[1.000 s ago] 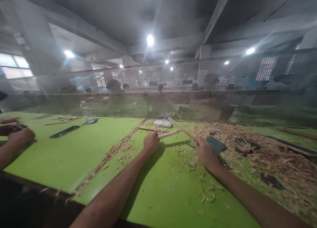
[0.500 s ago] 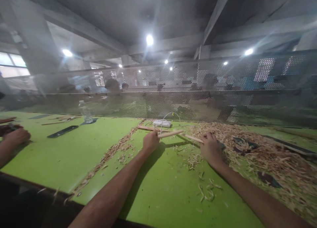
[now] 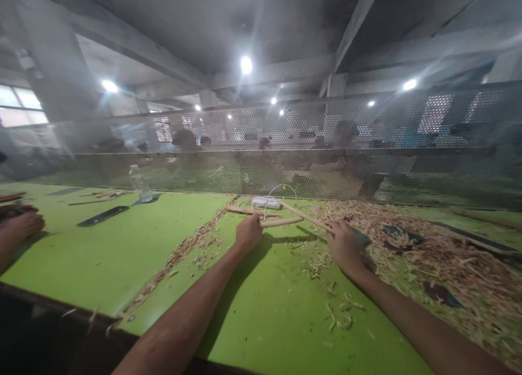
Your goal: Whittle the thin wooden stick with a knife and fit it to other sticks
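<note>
My left hand (image 3: pixel 248 234) is closed around the near end of a pale wooden stick (image 3: pixel 281 222), which points right above the green table. Closed too, my right hand (image 3: pixel 345 245) grips a second thin wooden stick (image 3: pixel 312 219) that slants up and to the left. The two sticks cross or overlap in view near the left stick's tip; whether they touch I cannot tell. Under them lie curled wood shavings (image 3: pixel 320 263) and the shadow of my hands. Behind my left hand rests a reddish wooden strip (image 3: pixel 240 210).
A white power strip (image 3: pixel 266 202) with a cable stands by the perforated metal screen (image 3: pixel 261 168). Shavings (image 3: pixel 440 255) heap up on the right. To the left are a phone (image 3: pixel 103 216), a clear bottle (image 3: pixel 141 185) and another person's hand (image 3: pixel 24 223).
The right stick has slid up and left, so its tip now reaches past the left stick toward the power strip. My right hand moved slightly left; my left hand stayed nearly still.
</note>
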The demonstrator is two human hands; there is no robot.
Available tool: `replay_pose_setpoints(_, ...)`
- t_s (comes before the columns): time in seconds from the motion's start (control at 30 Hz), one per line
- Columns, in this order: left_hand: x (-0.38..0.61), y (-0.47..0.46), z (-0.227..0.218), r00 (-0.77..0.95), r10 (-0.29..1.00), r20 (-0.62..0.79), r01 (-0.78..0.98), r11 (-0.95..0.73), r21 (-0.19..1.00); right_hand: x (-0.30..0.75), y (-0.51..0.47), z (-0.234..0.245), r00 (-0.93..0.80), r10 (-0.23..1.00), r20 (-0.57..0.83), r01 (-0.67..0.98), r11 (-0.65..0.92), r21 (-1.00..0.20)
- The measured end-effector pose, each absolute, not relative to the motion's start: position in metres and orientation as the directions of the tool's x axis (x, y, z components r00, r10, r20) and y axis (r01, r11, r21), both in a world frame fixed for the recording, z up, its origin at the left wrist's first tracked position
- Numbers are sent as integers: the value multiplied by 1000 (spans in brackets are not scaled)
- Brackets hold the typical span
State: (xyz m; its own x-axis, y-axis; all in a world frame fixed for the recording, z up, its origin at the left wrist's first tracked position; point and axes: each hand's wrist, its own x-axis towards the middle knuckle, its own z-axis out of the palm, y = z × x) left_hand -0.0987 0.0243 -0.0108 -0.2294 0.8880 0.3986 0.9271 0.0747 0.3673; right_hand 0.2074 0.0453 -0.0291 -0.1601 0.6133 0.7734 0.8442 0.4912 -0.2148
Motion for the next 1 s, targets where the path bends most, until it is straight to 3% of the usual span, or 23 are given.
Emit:
replay_pose_setpoints(0.17,-101,29,-17,-191,848,494,906,-42,421,207,51,-32,-90,653,752,831,465,-305)
replay_pose_setpoints(0.37,-101,34,-22,-30,831,555,869,-253,424,206,51,-33,-154,653,742,770,550,-324)
replay_pose_setpoints(0.5,-101,34,-23,40,815,578,840,-341,422,204,46,-30,-154,656,739,685,610,-398)
replay_pose_setpoints(0.63,-102,35,-24,88,777,623,808,-422,412,203,47,-29,-112,730,674,668,558,-493)
replay_pose_setpoints(0.77,-102,36,-25,167,735,658,773,-512,375,203,54,-32,-179,719,671,691,578,-435)
replay_pose_setpoints(0.9,-102,39,-29,262,609,749,704,-651,283,202,59,-35,-185,704,686,716,575,-397)
replay_pose_setpoints(1.0,-102,42,-33,255,595,762,675,-674,300,201,60,-36,-184,712,678,713,571,-406)
